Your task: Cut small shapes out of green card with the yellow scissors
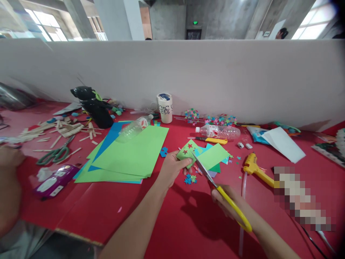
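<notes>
My left hand (175,165) pinches a small piece of green paper (191,146) that has star shapes cut through it, red table showing in the holes. In my right hand (225,199) is a pair of scissors (231,205) with yellow handles. Their blades point up and left, with the tips at the right edge of the paper. Below the paper lies a little pile of cut blue and green stars (191,179). A green paper strip (215,156) rests on other coloured scraps just right of the blades.
Green and blue sheets (129,154) lie left, under a plastic bottle (136,127). Another bottle (219,131), a yellow cutter (216,140) and a yellow glue gun (257,169) lie right. Green-handled scissors (55,154) lie near another person's arm (9,180). A white cup (165,108) stands behind.
</notes>
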A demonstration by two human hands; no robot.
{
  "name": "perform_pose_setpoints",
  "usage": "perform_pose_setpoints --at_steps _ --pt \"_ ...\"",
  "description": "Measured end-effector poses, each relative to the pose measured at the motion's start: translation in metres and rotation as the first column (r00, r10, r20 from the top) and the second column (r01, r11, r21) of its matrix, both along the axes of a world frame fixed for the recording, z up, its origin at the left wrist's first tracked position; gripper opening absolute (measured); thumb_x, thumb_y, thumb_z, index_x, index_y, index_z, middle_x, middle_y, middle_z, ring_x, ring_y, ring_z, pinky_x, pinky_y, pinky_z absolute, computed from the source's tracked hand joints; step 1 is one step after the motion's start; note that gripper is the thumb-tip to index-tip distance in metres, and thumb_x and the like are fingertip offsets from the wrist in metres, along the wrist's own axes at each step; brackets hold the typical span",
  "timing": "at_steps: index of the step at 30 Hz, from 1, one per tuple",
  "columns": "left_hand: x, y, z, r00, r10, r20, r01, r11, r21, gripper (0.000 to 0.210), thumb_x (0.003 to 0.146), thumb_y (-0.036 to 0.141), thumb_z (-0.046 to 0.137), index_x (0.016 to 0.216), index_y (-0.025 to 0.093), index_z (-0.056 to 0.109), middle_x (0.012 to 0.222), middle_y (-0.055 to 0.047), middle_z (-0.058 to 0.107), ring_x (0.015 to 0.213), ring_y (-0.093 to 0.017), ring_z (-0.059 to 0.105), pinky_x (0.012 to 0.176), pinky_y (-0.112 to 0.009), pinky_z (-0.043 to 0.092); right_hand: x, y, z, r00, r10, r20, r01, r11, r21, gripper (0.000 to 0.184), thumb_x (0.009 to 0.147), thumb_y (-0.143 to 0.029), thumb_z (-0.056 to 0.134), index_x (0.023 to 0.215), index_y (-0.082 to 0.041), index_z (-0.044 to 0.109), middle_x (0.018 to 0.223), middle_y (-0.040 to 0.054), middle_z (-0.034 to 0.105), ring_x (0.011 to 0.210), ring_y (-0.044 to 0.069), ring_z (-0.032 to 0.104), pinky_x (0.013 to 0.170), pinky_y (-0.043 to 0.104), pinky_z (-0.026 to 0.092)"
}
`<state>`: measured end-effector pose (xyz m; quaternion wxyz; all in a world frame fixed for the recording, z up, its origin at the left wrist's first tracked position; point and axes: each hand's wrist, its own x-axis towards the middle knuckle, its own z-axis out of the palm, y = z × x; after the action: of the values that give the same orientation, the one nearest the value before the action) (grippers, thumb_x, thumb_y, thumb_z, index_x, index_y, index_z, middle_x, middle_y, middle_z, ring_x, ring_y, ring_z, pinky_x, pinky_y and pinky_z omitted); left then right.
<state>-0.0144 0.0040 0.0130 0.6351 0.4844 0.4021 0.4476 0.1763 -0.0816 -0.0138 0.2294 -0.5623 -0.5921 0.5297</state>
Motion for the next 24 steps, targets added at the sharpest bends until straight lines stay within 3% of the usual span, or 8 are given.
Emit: perform_pose_setpoints --at_steps 7,18,24 --pt "-0.001 0.000 0.000 1.000 -0.003 -0.003 0.003 1.000 -0.002 0.011 0.066 0.022 0.060 0.071 0.013 0.057 0.051 0.001 0.058 0.042 -0.009 0.053 0.038 -0.019 0.035 -0.003 0.003 0.012 1.000 -0.015 0.012 0.014 0.997 0.071 0.049 0.070 -0.064 0.047 0.054 -0.021 0.032 0.049 -0.0056 0.029 0.044 0.009 0.030 0.042 0.023 0.024" --pt "-0.002 -0.001 0.002 1.000 -0.026 0.012 0.026 1.000 0.001 0.015 0.067 0.025 0.061 0.074 0.012 0.057 0.055 -0.001 0.058 0.046 -0.012 0.055 0.042 -0.021 0.040 -0.001 0.004 0.011 0.999 -0.033 0.014 0.032 0.995 0.096 0.047 0.069 -0.061 0.051 0.053 -0.019 0.039 0.048 -0.0045 0.034 0.044 0.010 0.034 0.041 0.024 0.027" --pt "0.000 0.000 0.002 0.996 0.084 -0.002 -0.084 0.991 0.107 0.023 0.072 0.037 0.057 0.070 0.014 0.058 0.061 -0.001 0.057 0.054 -0.010 0.051 0.054 -0.022 0.043 -0.001 0.004 0.006 0.999 -0.021 -0.026 0.022 0.998 0.067 0.048 0.069 -0.066 0.049 0.061 -0.019 0.044 0.046 -0.0071 0.031 0.040 0.007 0.031 0.038 0.020 0.026"
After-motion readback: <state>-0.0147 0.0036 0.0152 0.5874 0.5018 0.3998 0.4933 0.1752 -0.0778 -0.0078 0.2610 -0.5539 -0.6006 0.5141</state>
